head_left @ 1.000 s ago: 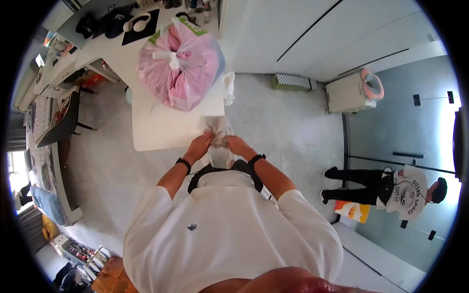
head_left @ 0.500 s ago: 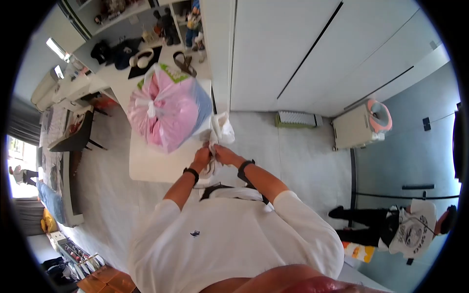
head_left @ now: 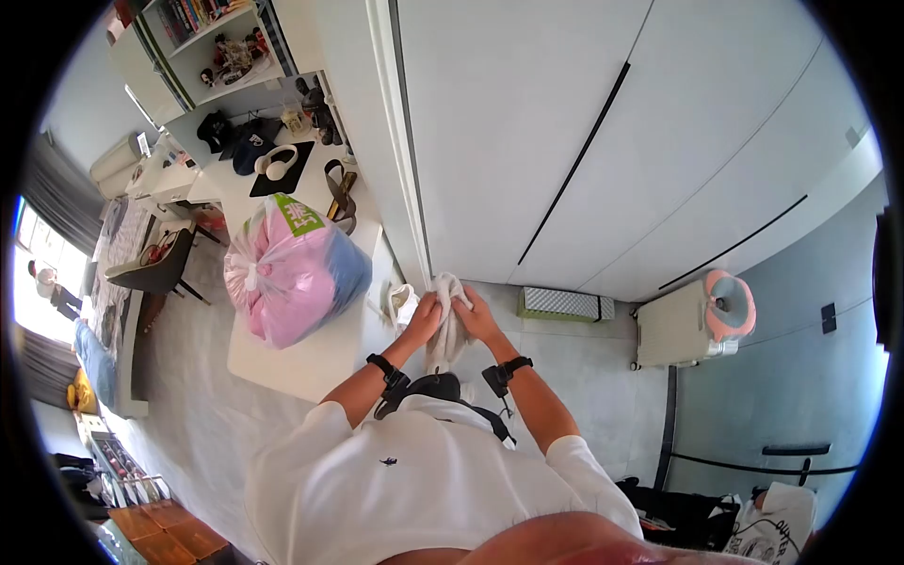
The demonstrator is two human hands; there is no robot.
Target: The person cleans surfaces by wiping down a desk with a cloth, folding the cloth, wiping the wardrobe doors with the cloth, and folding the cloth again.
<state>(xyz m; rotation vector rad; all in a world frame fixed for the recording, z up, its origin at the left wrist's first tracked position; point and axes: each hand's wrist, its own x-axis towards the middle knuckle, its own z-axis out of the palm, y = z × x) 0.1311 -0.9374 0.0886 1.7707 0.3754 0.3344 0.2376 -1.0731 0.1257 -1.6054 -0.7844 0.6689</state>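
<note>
A beige-white cloth (head_left: pixel 446 341) hangs in loose folds between my two hands. My left hand (head_left: pixel 425 318) grips its upper left side, fingers curled in. On the upper right side, my right hand (head_left: pixel 479 316) is closed on the same cloth. Just left of my left hand is a white item (head_left: pixel 402 303), perhaps a bag, by the edge of the white table (head_left: pixel 273 363). Farther left on that table sits a knotted clear plastic bag (head_left: pixel 287 273), stuffed with pink and blue soft things.
A desk behind holds headphones (head_left: pixel 276 163), caps (head_left: pixel 252 153) and a brown strap (head_left: pixel 340 196). White cabinet doors (head_left: pixel 508 122) rise ahead. To the right are a green-grey box (head_left: pixel 565 304) and a pale suitcase (head_left: pixel 673 320). Another person (head_left: pixel 777 527) shows at the lower right.
Both hands have moved right with the cloth, away from the table's edge, and it now hangs more spread out. The view has shifted, and the person at right sits lower in it.
</note>
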